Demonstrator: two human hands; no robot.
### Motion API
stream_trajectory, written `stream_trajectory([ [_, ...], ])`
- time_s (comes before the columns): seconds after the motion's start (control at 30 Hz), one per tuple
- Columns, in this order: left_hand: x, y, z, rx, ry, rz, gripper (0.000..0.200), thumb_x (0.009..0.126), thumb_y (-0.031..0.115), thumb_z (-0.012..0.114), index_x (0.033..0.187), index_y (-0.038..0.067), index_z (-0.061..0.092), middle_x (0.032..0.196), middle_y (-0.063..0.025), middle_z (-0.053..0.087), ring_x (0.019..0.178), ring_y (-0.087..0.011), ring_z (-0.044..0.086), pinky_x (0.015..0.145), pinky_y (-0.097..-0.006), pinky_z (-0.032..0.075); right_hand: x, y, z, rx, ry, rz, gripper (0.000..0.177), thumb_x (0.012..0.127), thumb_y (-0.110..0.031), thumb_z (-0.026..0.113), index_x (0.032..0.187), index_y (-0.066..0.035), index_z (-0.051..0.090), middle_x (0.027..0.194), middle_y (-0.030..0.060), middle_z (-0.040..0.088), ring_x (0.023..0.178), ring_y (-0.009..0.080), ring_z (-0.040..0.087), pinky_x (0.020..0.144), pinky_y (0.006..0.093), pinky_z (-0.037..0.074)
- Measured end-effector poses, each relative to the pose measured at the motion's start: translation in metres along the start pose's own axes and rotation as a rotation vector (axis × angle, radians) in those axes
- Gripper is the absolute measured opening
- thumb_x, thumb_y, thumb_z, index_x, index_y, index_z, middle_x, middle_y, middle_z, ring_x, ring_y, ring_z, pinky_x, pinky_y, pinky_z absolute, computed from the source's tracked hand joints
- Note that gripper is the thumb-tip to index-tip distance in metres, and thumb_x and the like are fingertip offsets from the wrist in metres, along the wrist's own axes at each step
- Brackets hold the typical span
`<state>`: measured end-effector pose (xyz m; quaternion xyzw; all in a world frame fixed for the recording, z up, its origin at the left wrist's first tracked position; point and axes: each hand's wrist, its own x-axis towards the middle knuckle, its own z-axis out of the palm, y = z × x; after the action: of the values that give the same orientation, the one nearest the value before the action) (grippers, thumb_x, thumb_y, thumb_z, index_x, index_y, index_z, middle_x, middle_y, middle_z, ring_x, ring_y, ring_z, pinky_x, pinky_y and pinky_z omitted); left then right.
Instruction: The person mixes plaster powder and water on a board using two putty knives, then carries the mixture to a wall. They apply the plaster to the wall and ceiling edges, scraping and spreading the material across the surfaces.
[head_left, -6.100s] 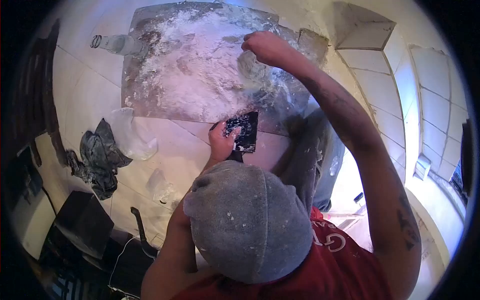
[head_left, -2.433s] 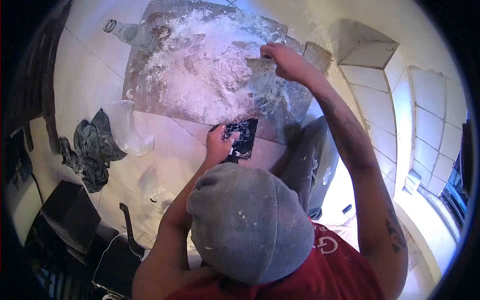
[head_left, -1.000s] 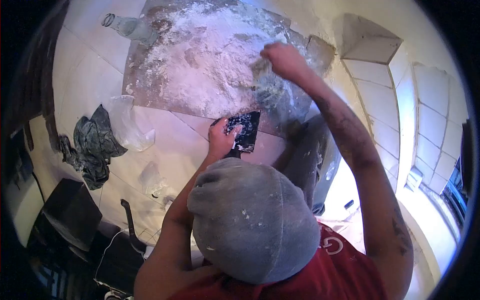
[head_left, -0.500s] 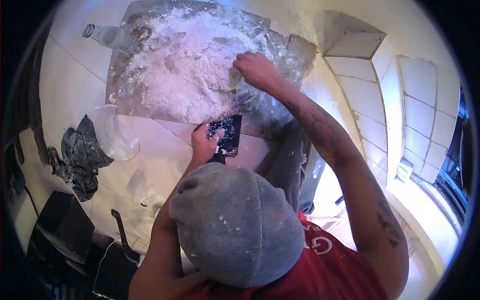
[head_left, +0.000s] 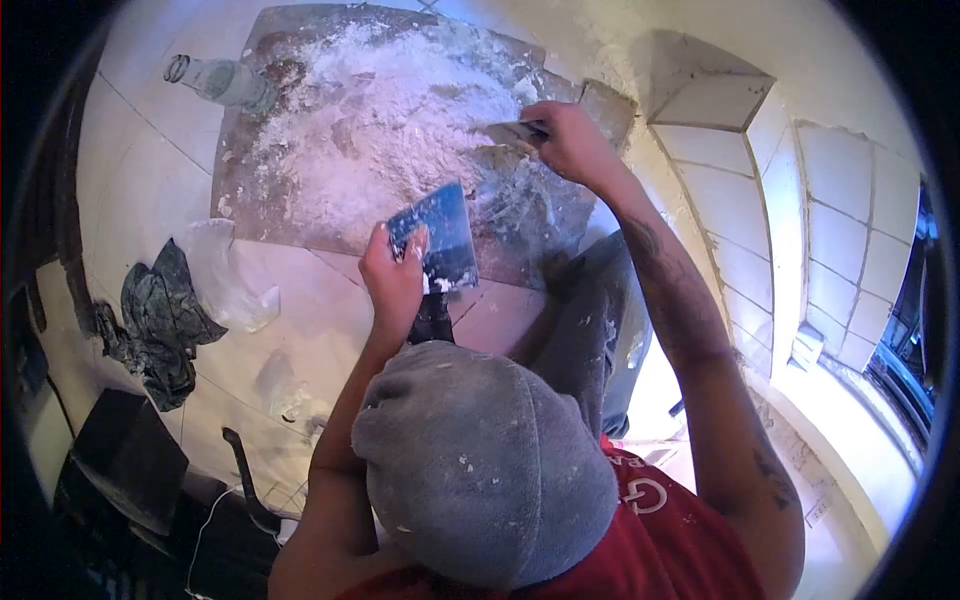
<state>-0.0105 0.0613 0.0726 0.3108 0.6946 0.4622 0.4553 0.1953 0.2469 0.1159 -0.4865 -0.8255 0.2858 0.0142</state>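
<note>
My left hand (head_left: 393, 275) is closed on a wide flat trowel (head_left: 452, 248), its square blade spotted with white material and its face tilted upward. My right hand (head_left: 575, 143) grips a putty knife (head_left: 510, 131), whose thin blade points left over the powder. A broad mound of white powder (head_left: 370, 140) covers much of a brownish board (head_left: 235, 200) on the floor. Greyish, wet-looking mix (head_left: 520, 200) lies on the board's right side, below the putty knife. The trowel is near the board's front edge.
A glass bottle (head_left: 225, 83) lies at the board's upper left. Crumpled dark plastic (head_left: 165, 315) and a clear bag (head_left: 230, 285) are on the tiled floor at left. A black box-like object (head_left: 130, 455) stands lower left. A tiled wall (head_left: 735, 220) rises at right.
My right hand has moved right and slightly down, bringing the putty knife's blade into view. My left hand has lifted the trowel upward over the board's edge and tilted it.
</note>
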Motion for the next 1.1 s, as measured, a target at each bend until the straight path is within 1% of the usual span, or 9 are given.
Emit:
stream_trajectory([
  [0.07, 0.015, 0.039, 0.004, 0.141, 0.026, 0.176, 0.017, 0.083, 0.012, 0.063, 0.086, -0.001, 0.052, 0.072, -0.0161, 0.062, 0.065, -0.0264, 0.062, 0.06, -0.037, 0.046, -0.008, 0.001, -0.002, 0.222, 0.145, 0.18, 0.025, 0.077, -0.008, 0.061, 0.098, 0.005, 0.06, 0.08, 0.0154, 0.065, 0.074, 0.0273, 0.061, 0.07, 0.0384, 0.047],
  [0.1, 0.022, 0.053, 0.01, 0.208, 0.043, 0.23, 0.017, 0.084, 0.012, 0.063, 0.086, 0.0, 0.052, 0.072, -0.0177, 0.062, 0.066, -0.0314, 0.062, 0.06, -0.0389, 0.046, -0.012, 0.002, 0.0, 0.336, 0.112, 0.279, 0.027, 0.081, -0.014, 0.063, 0.1, 0.004, 0.06, 0.078, 0.0115, 0.064, 0.07, 0.0183, 0.058, 0.068, 0.0329, 0.047],
  [0.17, 0.033, 0.073, 0.022, 0.275, 0.039, 0.337, 0.019, 0.084, 0.015, 0.061, 0.088, 0.001, 0.049, 0.072, -0.0222, 0.06, 0.069, -0.0435, 0.058, 0.062, -0.0465, 0.045, -0.017, 0.01, 0.018, 0.632, 0.07, 0.434, 0.026, 0.081, -0.015, 0.064, 0.098, 0.004, 0.06, 0.076, 0.0088, 0.064, 0.068, 0.0168, 0.058, 0.065, 0.0315, 0.046],
  [0.23, 0.04, 0.079, 0.037, 0.349, 0.01, 0.378, 0.02, 0.084, 0.016, 0.06, 0.088, 0.002, 0.046, 0.07, -0.0222, 0.06, 0.067, -0.0431, 0.059, 0.061, -0.048, 0.044, -0.023, 0.004, 0.025, 0.863, 0.077, 0.521, 0.022, 0.08, -0.014, 0.065, 0.094, 0.003, 0.061, 0.074, 0.0065, 0.063, 0.063, 0.0142, 0.057, 0.061, 0.0293, 0.045],
  [0.33, 0.041, 0.083, 0.056, 0.473, -0.008, 0.44, 0.021, 0.084, 0.016, 0.058, 0.093, 0.002, 0.044, 0.071, -0.0227, 0.059, 0.067, -0.0434, 0.058, 0.06, -0.0507, 0.043, -0.025, -0.01, 0.04, 0.59, 0.251, 0.449, 0.021, 0.079, -0.014, 0.063, 0.092, 0.002, 0.062, 0.075, 0.0224, 0.063, 0.07, 0.0305, 0.062, 0.067, 0.0392, 0.046],
  [0.63, 0.051, 0.067, 0.066, 0.574, 0.059, 0.487, 0.022, 0.085, 0.017, 0.057, 0.093, 0.001, 0.044, 0.075, -0.0247, 0.059, 0.069, -0.0445, 0.058, 0.06, -0.0501, 0.043, -0.032, -0.065, 0.044, 0.449, 0.391, 0.369, 0.014, 0.08, -0.006, 0.056, 0.088, 0.005, 0.057, 0.08, 0.0262, 0.059, 0.08, 0.0452, 0.056, 0.069, 0.0459, 0.044],
  [0.87, 0.088, 0.051, 0.05, 0.279, 0.087, 0.283, 0.021, 0.081, 0.011, 0.063, 0.09, -0.003, 0.051, 0.079, -0.0235, 0.062, 0.076, -0.0419, 0.061, 0.067, -0.0444, 0.046, -0.068, -0.073, 0.013, 0.159, 0.342, 0.048, 0.018, 0.076, 0.001, 0.052, 0.093, -0.001, 0.054, 0.09, 0.0185, 0.054, 0.086, 0.0373, 0.053, 0.073, 0.0417, 0.043],
  [1.0, 0.098, 0.048, 0.035, 0.128, -0.031, 0.156, 0.017, 0.082, 0.009, 0.064, 0.091, -0.002, 0.056, 0.078, -0.0115, 0.063, 0.073, -0.0154, 0.059, 0.068, -0.0307, 0.046, -0.083, -0.064, 0.009, -0.082, 0.275, -0.187, 0.018, 0.07, -0.003, 0.052, 0.088, -0.005, 0.051, 0.09, 0.0126, 0.05, 0.09, 0.0307, 0.051, 0.077, 0.04, 0.039],
  [1.1, 0.093, 0.074, 0.017, 0.215, -0.04, 0.308, 0.016, 0.081, 0.01, 0.064, 0.089, -0.001, 0.055, 0.078, -0.0186, 0.064, 0.072, -0.0339, 0.063, 0.065, -0.0362, 0.047, -0.087, -0.045, 0.005, -0.244, 0.288, -0.25, 0.014, 0.072, -0.006, 0.052, 0.085, -0.006, 0.05, 0.089, 0.0096, 0.049, 0.089, 0.0265, 0.05, 0.078, 0.0376, 0.037],
])
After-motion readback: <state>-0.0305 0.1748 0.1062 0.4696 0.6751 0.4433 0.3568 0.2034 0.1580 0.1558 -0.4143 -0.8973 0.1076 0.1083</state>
